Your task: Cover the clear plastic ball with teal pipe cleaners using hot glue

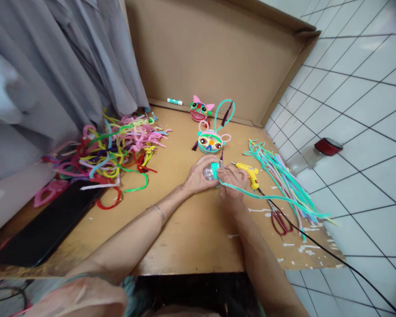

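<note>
My left hand (199, 174) is wrapped round a small clear plastic container (210, 172) near the middle of the table. A turquoise pipe cleaner (260, 195) lies against the container's side, and my right hand (234, 180) pinches it there. Its long free end trails off to the right. Just beyond my hands sits a round decorated face (211, 141) with pink loop ears, dark tassels and a turquoise loop. Behind it stands a second face (199, 109) with pink pointed ears. A yellow glue gun (249, 172) lies close to my right hand.
Red-handled scissors (280, 221) and a bundle of pipe cleaners (284, 180) lie at the right, with a black cord (312, 241) running past. A lidded jar (317, 152) stands beyond. At left are tangled coloured pipe cleaners (119, 145) and a black slab (49, 224). Cardboard (211, 57) borders the back.
</note>
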A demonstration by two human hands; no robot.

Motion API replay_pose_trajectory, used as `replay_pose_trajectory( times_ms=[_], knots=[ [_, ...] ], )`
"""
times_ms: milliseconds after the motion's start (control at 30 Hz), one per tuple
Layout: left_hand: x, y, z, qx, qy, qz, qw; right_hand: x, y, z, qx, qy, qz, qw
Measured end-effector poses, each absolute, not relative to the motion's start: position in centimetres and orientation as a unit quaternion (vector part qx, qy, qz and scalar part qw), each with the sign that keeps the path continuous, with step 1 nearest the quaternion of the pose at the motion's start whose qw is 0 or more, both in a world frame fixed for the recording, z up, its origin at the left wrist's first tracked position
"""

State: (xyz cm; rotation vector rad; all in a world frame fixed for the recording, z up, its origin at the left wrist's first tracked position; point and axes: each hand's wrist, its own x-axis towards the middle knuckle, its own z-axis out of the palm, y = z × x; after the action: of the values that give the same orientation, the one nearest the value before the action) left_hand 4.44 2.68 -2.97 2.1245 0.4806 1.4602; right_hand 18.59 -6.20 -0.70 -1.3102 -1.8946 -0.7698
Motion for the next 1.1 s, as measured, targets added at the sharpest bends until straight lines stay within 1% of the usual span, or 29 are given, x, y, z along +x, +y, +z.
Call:
replay_pose_trajectory(
  times_ms=[167, 400, 533, 733, 900, 1000, 1100],
  knots=[
    [4.4, 2.7, -3.0, 0.788, 0.164, 0.539, 0.246, 18.5, -6.0, -0.8, -0.494, -0.731, -0.318, 0.348],
    [4.3, 2.7, -3.1, 0.786, 0.146, 0.549, 0.244, 18.3, -5.6, -0.2, -0.463, -0.718, -0.388, 0.347],
    [4.3, 2.7, -3.2, 0.787, 0.152, 0.542, 0.254, 18.3, -5.9, -0.1, -0.474, -0.722, -0.363, 0.351],
    [4.3, 2.6, -3.1, 0.790, 0.162, 0.532, 0.259, 18.2, -6.4, 0.2, -0.513, -0.725, -0.314, 0.334],
    [4.3, 2.6, -3.0, 0.794, 0.163, 0.531, 0.248, 17.8, -6.5, 0.6, -0.534, -0.715, -0.280, 0.352],
    [4.3, 2.6, -2.9, 0.796, 0.175, 0.523, 0.250, 17.9, -6.6, 0.6, -0.538, -0.724, -0.273, 0.335],
    [4.3, 2.6, -2.9, 0.793, 0.170, 0.529, 0.250, 18.1, -6.6, 0.6, -0.532, -0.731, -0.293, 0.311]
  ],
)
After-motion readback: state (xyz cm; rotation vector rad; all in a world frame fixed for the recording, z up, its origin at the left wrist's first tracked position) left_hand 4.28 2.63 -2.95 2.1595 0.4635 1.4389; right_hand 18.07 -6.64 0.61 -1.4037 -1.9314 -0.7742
